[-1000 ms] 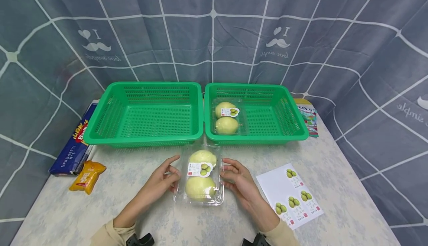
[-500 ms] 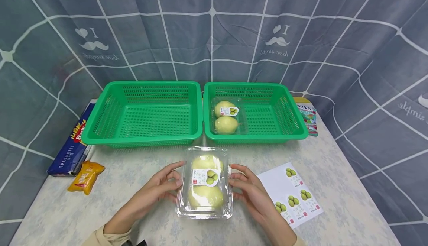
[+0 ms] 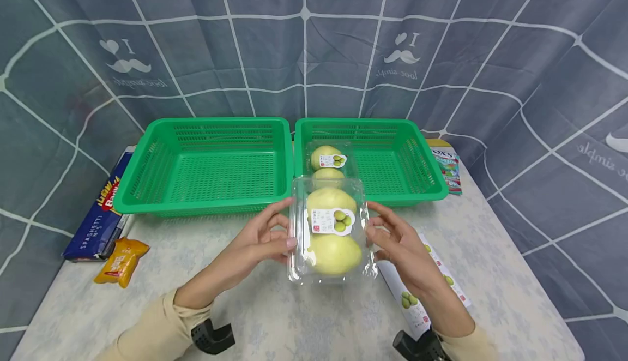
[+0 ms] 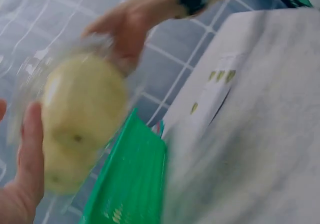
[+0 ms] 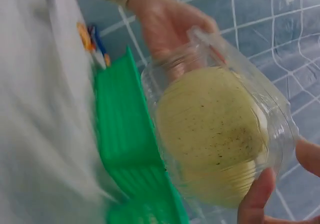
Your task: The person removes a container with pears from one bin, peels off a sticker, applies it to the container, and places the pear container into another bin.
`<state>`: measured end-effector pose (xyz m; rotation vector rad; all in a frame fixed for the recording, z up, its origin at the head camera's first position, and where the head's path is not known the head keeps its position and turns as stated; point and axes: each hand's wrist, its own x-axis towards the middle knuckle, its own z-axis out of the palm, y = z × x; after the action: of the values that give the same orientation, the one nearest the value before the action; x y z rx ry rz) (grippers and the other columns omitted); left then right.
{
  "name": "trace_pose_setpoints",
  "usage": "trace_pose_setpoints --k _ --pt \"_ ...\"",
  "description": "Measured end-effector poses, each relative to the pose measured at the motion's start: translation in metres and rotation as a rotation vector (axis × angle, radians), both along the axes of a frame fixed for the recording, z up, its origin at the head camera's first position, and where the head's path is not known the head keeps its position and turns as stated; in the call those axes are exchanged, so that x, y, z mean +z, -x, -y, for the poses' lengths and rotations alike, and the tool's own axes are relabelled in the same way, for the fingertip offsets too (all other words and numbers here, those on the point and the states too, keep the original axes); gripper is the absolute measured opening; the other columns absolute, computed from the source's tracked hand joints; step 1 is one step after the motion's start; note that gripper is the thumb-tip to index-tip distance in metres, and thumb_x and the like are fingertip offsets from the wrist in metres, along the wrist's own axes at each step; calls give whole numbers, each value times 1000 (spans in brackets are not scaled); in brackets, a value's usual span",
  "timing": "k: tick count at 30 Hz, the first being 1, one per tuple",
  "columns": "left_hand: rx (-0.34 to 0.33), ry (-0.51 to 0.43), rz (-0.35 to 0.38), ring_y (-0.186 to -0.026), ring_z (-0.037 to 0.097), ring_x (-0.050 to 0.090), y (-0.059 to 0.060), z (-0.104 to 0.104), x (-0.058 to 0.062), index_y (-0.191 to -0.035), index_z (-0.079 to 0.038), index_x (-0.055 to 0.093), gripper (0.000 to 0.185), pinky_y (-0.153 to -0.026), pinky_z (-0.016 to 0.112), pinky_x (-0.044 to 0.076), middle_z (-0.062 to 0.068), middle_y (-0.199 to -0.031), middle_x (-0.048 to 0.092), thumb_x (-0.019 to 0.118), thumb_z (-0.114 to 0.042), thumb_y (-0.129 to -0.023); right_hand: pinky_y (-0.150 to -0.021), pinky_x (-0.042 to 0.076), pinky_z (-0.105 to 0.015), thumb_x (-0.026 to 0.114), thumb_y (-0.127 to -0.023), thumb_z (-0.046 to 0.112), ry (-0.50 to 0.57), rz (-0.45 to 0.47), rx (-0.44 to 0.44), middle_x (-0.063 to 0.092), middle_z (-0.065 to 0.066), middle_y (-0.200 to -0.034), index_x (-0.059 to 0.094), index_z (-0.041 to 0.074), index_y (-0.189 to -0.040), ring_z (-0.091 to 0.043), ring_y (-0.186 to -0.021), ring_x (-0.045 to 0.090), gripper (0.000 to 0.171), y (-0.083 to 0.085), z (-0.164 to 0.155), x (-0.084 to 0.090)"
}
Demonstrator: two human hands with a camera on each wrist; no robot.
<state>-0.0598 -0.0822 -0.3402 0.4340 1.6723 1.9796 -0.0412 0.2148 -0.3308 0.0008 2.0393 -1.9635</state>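
Note:
A clear plastic clamshell box [image 3: 326,274] with two pale yellow fruits [image 3: 335,253] inside is held up between both hands. A white label [image 3: 325,221] with green fruit printed on it crosses its lid. My left hand [image 3: 265,235] grips the box's left edge, thumb toward me. At the opposite edge my right hand [image 3: 399,244] holds it with bent fingers. The right wrist view shows the clear underside and a brown-speckled fruit [image 5: 215,119]. In the head view the box overlaps the front rim of the right green basket [image 3: 402,194].
Inside the right basket lies a similar labelled box [image 3: 330,160]. A second green basket [image 3: 225,175] stands left of it. Near the left edge are a spaghetti box [image 3: 95,230] and an orange packet [image 3: 122,262]. A label sheet [image 3: 412,301] lies under the right forearm.
Both hands have lifted the box off the table and carried it forward and right, toward the right basket. The right forearm now covers part of the label sheet.

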Motion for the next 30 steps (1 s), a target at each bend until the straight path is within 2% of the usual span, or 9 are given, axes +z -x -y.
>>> trace_pose_setpoints --k 5,9,12,15,18,22,26,28,30 --pt "77 75 -56 -75 6 62 37 -35 18 -160 -14 21 80 -77 34 60 1 -107 49 65 -9 -94 -69 44 -22 61 -100 21 -97 -59 -46 45 4 -113 30 16 -158 -3 -79 45 66 32 -16 18" --pt "122 168 -60 -77 9 62 76 -69 30 -161 -15 20 83 -78 34 62 3 -108 50 68 -11 -94 -76 38 -26 63 -100 24 -104 -50 -130 46 9 -108 29 16 -159 -4 -92 45 69 62 -34 27" --pt "140 276 -60 -83 15 65 106 -98 32 -162 -15 18 84 -85 36 61 8 -120 52 69 -15 -95 -89 37 -31 62 -100 29 -136 -22 -199 46 12 -108 27 15 -160 -5 -105 45 71 88 -48 29" --pt "159 412 -81 -91 21 70 131 -122 28 -162 -16 17 85 -94 39 58 11 -136 52 69 -21 -95 -107 36 -39 59 -102 33 -207 -9 -240 47 4 -128 25 14 -161 -14 -119 45 71 118 -58 23" --pt "165 503 -125 -97 25 71 152 -140 18 -162 -15 16 84 -98 39 54 11 -143 53 67 -25 -96 -120 33 -48 55 -103 34 -277 1 -279 34 -13 -156 25 11 -160 -29 -138 40 68 144 -64 12" --pt "165 567 -154 -109 30 65 167 -155 2 -162 -9 17 82 -99 42 52 17 -137 58 64 -23 -97 -122 31 -52 51 -105 29 -353 33 -315 17 -18 -167 29 6 -159 -39 -150 29 63 167 -66 -8" --pt "142 638 -159 -133 33 51 171 -162 -12 -160 -3 19 77 -114 43 44 19 -155 44 60 -20 -97 -121 32 -53 48 -106 24 -405 74 -328 15 -19 -168 30 5 -158 -39 -150 28 58 178 -64 -22" --pt "122 654 -171 -119 30 57 170 -165 -16 -159 -1 20 74 -110 40 46 18 -161 35 58 -18 -98 -122 31 -53 46 -106 21 -423 79 -334 13 -19 -168 30 4 -158 -40 -151 27 57 182 -64 -26" --pt "94 660 -189 -90 24 58 169 -169 -18 -159 1 21 71 -95 36 49 21 -157 40 55 -17 -100 -122 32 -53 46 -106 19 -455 73 -333 15 -21 -167 30 2 -157 -40 -151 26 56 185 -65 -29"
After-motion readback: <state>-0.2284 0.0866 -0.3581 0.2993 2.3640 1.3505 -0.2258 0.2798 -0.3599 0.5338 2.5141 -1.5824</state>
